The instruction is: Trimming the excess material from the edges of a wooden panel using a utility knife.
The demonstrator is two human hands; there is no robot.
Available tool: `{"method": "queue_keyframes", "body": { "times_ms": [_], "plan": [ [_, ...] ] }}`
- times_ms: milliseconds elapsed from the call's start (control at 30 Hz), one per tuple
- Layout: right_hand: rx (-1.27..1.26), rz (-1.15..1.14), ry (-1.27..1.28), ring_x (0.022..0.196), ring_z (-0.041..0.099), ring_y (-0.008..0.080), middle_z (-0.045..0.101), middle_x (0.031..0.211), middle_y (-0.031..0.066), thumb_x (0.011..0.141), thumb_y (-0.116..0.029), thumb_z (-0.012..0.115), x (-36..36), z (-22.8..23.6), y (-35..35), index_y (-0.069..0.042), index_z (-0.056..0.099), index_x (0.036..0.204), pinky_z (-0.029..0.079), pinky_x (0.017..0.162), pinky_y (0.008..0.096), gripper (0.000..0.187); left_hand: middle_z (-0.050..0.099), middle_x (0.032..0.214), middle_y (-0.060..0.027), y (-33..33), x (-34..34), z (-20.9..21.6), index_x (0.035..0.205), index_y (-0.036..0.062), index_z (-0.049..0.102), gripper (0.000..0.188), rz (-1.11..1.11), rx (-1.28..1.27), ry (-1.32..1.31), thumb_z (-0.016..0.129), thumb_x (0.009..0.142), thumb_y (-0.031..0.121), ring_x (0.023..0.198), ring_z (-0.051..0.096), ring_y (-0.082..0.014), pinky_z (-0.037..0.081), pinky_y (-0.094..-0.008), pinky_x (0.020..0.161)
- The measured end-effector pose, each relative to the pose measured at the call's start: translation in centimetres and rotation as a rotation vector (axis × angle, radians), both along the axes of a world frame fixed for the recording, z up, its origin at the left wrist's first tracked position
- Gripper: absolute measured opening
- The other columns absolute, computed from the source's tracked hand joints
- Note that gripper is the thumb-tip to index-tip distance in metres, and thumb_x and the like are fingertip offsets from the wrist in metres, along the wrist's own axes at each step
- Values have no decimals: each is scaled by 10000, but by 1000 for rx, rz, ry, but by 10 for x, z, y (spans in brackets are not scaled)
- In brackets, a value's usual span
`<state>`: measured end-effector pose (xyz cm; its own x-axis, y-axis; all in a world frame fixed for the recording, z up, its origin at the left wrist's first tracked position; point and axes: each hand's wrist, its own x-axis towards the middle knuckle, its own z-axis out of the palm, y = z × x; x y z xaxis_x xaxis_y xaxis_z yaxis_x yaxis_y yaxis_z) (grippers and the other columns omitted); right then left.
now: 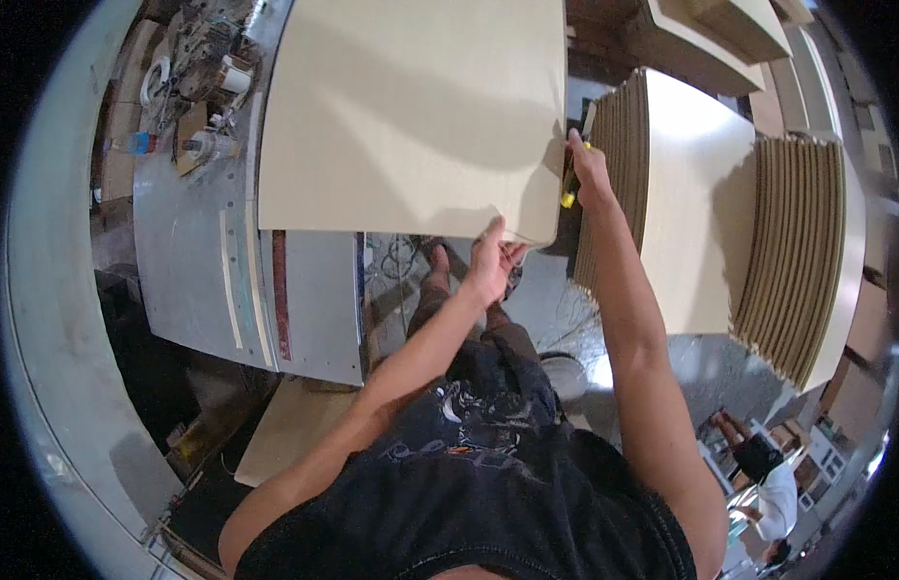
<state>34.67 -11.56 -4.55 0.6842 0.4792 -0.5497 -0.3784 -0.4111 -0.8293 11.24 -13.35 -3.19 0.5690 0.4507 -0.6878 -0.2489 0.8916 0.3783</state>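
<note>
A large pale wood-faced board (411, 106) with rounded corners lies on the metal bench in front of me and juts out past it on the right. My left hand (490, 263) grips its near edge close to the right corner, thumb on top and fingers curled below. Something thin and pale hangs at that corner. At the board's right edge, my right hand (591, 176) is closed around a small yellow-and-dark hand tool (567, 199). Its working end is hidden, so its exact kind cannot be made out.
Two stacks of similar boards (696, 203) stand to the right, with more panels (720, 39) behind. The metal bench (198, 280) carries a cluttered machine (208, 68) at far left. Cables lie on the floor. Another person (773, 498) is at lower right.
</note>
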Motion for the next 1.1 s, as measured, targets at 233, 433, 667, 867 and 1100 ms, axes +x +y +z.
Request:
{"method": "queue_keyframes", "body": {
  "times_ms": [233,433,667,867,1100],
  "plan": [
    [-410,23,-469,747,623,284,627,874,216,868,-411,543,-70,78,-103,-2,535,983,474,666,387,425,548,1028,-60,10,-5,-1,1042,51,517,393,-54,-116,169,555,816,370,906,535,-176,380,-342,863],
    [-379,265,-486,850,573,437,571,973,271,877,-262,533,-194,102,-143,5,423,1112,450,722,489,372,584,910,-72,21,-25,-21,991,49,549,409,-118,-88,113,615,769,387,881,553,-189,392,-322,868],
    [-436,250,-672,785,569,418,566,902,228,873,-251,534,-221,61,-137,-9,493,1104,456,646,491,337,580,930,-63,25,-23,-8,1000,44,542,304,-99,16,68,607,817,278,882,557,-189,455,-318,792],
    [-553,186,-827,664,572,388,559,809,181,866,-269,545,-212,67,-142,-44,526,1098,460,564,471,324,570,956,-73,22,-27,-15,1045,33,526,347,19,-39,20,581,827,298,878,546,-204,449,-336,795],
    [-644,187,-822,655,579,375,565,791,179,876,-284,527,-204,71,-148,-42,535,1035,458,530,455,290,528,1053,-109,19,-32,2,1165,25,462,524,50,-136,-135,588,784,362,946,529,-258,413,-384,880]
  ]
}}
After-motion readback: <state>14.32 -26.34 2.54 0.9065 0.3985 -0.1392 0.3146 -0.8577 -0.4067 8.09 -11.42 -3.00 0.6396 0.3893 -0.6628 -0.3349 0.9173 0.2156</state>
